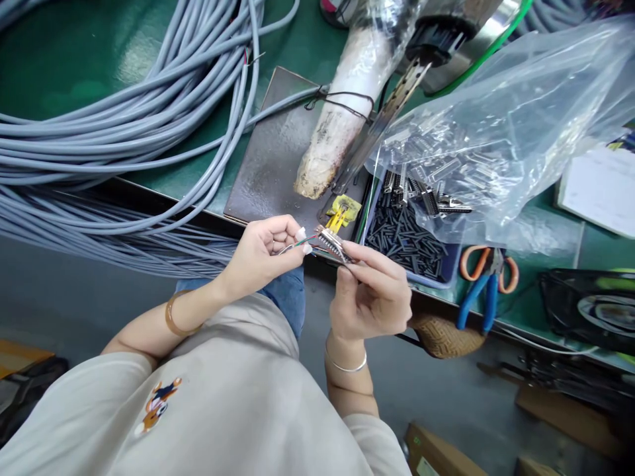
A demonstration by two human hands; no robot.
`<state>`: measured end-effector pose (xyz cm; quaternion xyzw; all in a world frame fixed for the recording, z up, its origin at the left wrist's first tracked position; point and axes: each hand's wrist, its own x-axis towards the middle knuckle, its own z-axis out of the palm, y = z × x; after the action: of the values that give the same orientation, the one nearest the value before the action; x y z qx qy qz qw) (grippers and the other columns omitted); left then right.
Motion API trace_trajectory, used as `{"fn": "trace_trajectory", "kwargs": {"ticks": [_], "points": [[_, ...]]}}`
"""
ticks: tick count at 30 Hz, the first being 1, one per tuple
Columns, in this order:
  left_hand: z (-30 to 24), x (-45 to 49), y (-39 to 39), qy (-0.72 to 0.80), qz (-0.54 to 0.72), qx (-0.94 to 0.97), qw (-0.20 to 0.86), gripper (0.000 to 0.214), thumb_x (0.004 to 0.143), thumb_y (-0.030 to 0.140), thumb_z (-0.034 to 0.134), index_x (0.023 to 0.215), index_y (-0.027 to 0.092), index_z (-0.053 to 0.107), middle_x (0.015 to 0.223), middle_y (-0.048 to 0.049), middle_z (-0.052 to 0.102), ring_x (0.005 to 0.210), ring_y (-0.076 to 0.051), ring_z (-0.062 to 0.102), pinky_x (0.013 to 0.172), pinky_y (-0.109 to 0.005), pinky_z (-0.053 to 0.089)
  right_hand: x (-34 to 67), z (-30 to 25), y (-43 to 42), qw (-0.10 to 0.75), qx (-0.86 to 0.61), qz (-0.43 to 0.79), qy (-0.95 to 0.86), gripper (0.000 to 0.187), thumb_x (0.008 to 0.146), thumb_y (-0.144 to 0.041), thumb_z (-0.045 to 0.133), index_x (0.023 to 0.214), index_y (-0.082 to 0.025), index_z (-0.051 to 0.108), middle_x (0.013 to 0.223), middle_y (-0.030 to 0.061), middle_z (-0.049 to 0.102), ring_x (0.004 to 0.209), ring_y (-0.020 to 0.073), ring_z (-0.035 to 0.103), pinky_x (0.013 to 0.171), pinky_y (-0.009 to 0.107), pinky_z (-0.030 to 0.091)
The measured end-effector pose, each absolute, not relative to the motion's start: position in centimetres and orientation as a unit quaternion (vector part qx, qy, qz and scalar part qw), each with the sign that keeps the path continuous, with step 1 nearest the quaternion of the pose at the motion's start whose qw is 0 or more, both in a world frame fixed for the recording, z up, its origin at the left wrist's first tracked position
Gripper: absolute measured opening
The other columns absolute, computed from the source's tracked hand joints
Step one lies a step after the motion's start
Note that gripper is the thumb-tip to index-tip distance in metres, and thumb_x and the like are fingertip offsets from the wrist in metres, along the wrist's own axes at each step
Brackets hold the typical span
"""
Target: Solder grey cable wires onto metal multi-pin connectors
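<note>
My left hand [265, 251] is closed in a pinch on thin coloured wires [302, 242], red and green among them, that lead to a small metal multi-pin connector [331, 242]. My right hand [370, 291] pinches that connector from the right side, fingers curled around it. Both hands meet just in front of the green bench edge [163, 188], above my lap. A yellow-taped clip fixture [342, 211] sits on the dark metal plate [272, 158] right behind the connector.
A thick bundle of grey cables [124, 119] covers the left of the bench. A tray of small black tube pieces [407, 238], a clear plastic bag of connectors [496, 132], blue and orange handled pliers [483, 284] and a wrapped white tool [342, 112] lie to the right.
</note>
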<state>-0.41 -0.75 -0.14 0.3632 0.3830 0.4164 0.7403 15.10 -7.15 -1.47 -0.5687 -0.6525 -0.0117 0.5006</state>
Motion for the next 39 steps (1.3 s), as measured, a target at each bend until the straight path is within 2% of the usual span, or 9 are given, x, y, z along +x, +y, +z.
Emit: {"fn": "trace_trajectory", "kwargs": {"ticks": [5, 8, 11, 16, 20, 23, 29, 35, 39], "points": [[-0.6, -0.5, -0.7, 0.383, 0.430, 0.350, 0.739, 0.032, 0.063, 0.019, 0.092, 0.072, 0.014, 0.062, 0.058, 0.0063, 0.057, 0.048, -0.001, 0.042, 0.044, -0.012, 0.032, 15.2, -2.4, -6.8, 0.557, -0.531, 0.028, -0.638, 0.020, 0.090, -0.012, 0.070, 0.104, -0.027, 0.065, 0.104, 0.0020, 0.079, 0.088, 0.0194, 0.079, 0.071, 0.035, 0.067], [-0.9, -0.6, -0.6, 0.384, 0.447, 0.351, 0.727, 0.030, 0.063, 0.018, 0.091, 0.073, 0.014, 0.062, 0.059, 0.0054, 0.058, 0.048, -0.002, 0.044, 0.044, -0.012, 0.034, 15.3, -2.9, -6.5, 0.586, -0.545, 0.055, -0.597, 0.017, 0.090, -0.011, 0.071, 0.101, -0.023, 0.066, 0.109, 0.0043, 0.077, 0.093, 0.0196, 0.078, 0.077, 0.037, 0.068], [-1.2, -0.6, -0.5, 0.384, 0.459, 0.363, 0.715, 0.025, 0.067, 0.019, 0.088, 0.074, 0.015, 0.065, 0.062, 0.0045, 0.060, 0.044, -0.001, 0.042, 0.039, -0.013, 0.030, 15.4, -2.9, -6.2, 0.573, -0.561, 0.097, -0.590, 0.011, 0.091, -0.013, 0.071, 0.094, -0.022, 0.066, 0.105, 0.0033, 0.076, 0.090, 0.0187, 0.077, 0.078, 0.037, 0.067], [-1.3, -0.5, -0.3, 0.396, 0.457, 0.383, 0.698, 0.019, 0.072, 0.022, 0.083, 0.074, 0.016, 0.065, 0.062, 0.0033, 0.061, 0.037, -0.001, 0.037, 0.032, -0.015, 0.026, 15.3, -2.8, -5.6, 0.552, -0.564, 0.068, -0.611, 0.012, 0.092, -0.013, 0.070, 0.088, -0.022, 0.064, 0.098, 0.0012, 0.076, 0.090, 0.0164, 0.076, 0.073, 0.030, 0.064], [-1.2, -0.3, -0.3, 0.408, 0.459, 0.395, 0.683, 0.023, 0.072, 0.023, 0.084, 0.072, 0.017, 0.062, 0.054, 0.0058, 0.054, 0.037, -0.002, 0.037, 0.034, -0.015, 0.026, 15.2, -3.2, -5.5, 0.550, -0.557, 0.091, -0.616, 0.013, 0.093, -0.011, 0.069, 0.098, -0.022, 0.066, 0.106, 0.0028, 0.078, 0.097, 0.0176, 0.078, 0.081, 0.033, 0.066], [-1.2, 0.0, -0.2, 0.406, 0.473, 0.397, 0.674, 0.026, 0.073, 0.024, 0.084, 0.071, 0.017, 0.059, 0.056, 0.0058, 0.055, 0.039, -0.001, 0.036, 0.034, -0.015, 0.025, 15.2, -3.4, -5.5, 0.549, -0.548, 0.114, -0.620, 0.012, 0.092, -0.011, 0.068, 0.097, -0.022, 0.065, 0.111, 0.0040, 0.078, 0.101, 0.0183, 0.077, 0.084, 0.035, 0.066], [-1.0, 0.4, 0.2, 0.382, 0.502, 0.402, 0.664, 0.026, 0.073, 0.019, 0.082, 0.070, 0.017, 0.056, 0.058, 0.0073, 0.054, 0.039, 0.001, 0.035, 0.035, -0.013, 0.024, 15.2, -3.2, -5.2, 0.552, -0.534, 0.091, -0.634, 0.012, 0.090, -0.012, 0.070, 0.090, -0.023, 0.063, 0.113, 0.0045, 0.078, 0.100, 0.0192, 0.077, 0.081, 0.035, 0.067], [-0.8, 0.6, 0.4, 0.366, 0.516, 0.409, 0.658, 0.024, 0.074, 0.016, 0.080, 0.070, 0.016, 0.056, 0.070, 0.0034, 0.066, 0.041, 0.002, 0.034, 0.036, -0.012, 0.027, 15.2, -3.1, -4.7, 0.564, -0.521, 0.069, -0.637, 0.015, 0.087, -0.009, 0.072, 0.090, -0.022, 0.065, 0.111, 0.0040, 0.079, 0.098, 0.0187, 0.077, 0.079, 0.034, 0.066], [-0.8, 0.6, 0.5, 0.352, 0.525, 0.416, 0.654, 0.024, 0.076, 0.015, 0.079, 0.070, 0.016, 0.056, 0.068, 0.0045, 0.063, 0.041, 0.001, 0.033, 0.037, -0.012, 0.028, 15.3, -2.9, -4.4, 0.560, -0.519, 0.049, -0.643, 0.015, 0.085, -0.010, 0.074, 0.089, -0.022, 0.066, 0.109, 0.0032, 0.080, 0.096, 0.0183, 0.077, 0.079, 0.034, 0.066]]}}
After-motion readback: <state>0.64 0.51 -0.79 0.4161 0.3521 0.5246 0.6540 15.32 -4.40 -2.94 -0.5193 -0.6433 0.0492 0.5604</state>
